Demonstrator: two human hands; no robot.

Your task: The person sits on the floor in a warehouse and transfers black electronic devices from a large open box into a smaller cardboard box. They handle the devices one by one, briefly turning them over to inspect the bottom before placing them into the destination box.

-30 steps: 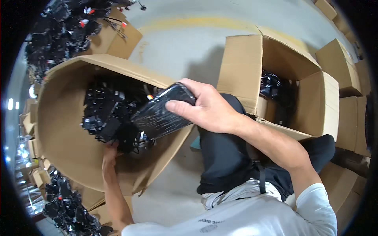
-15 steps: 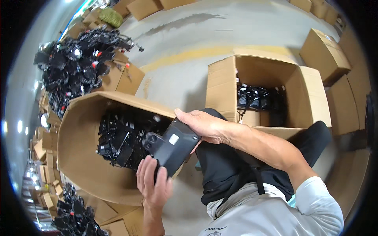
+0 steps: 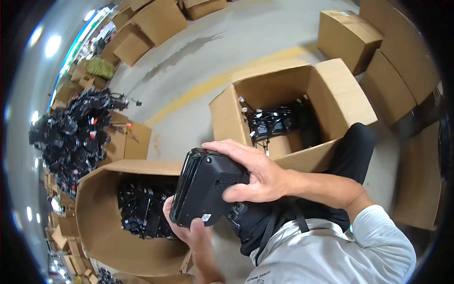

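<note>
I'm gripping a black case [image 3: 202, 185] with my left hand [image 3: 193, 236] and right hand [image 3: 259, 173] near a cardboard box [image 3: 106, 248].

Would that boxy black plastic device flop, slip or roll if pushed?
The boxy black plastic device is probably stiff: its casing isn't sagging. It may be slippery, since one side shines. Being flattish, it likely won't roll.
</note>
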